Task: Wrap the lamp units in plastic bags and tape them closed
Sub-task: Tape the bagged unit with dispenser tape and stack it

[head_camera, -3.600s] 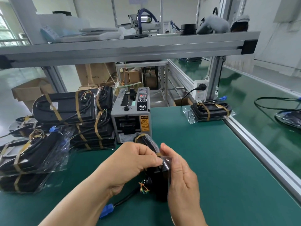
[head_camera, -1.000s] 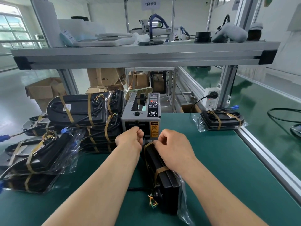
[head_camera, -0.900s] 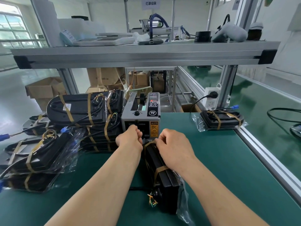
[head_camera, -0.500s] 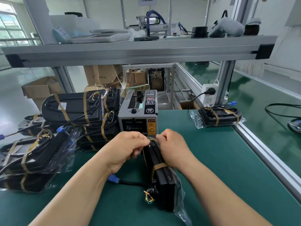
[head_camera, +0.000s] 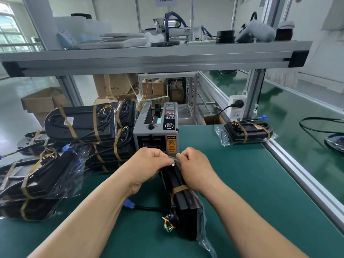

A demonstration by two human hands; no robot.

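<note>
The black lamp unit stands on edge in its plastic bag just in front of the tape dispenser; the left hand and right hand, fingers curled, pinch the plastic bag at the end nearest the dispenser; wrapped units are stacked left of the dispenser.

At centre frame a black lamp unit stands on edge on the green table, inside a clear plastic bag with a brown tape band round its middle. The left hand and right hand, fingers curled, pinch the unit's far end, where a shiny scrap between the fingertips may be tape. Just above them sits a grey tape dispenser. Wrapped lamp units are stacked at the left, and one more lies at the right.
</note>
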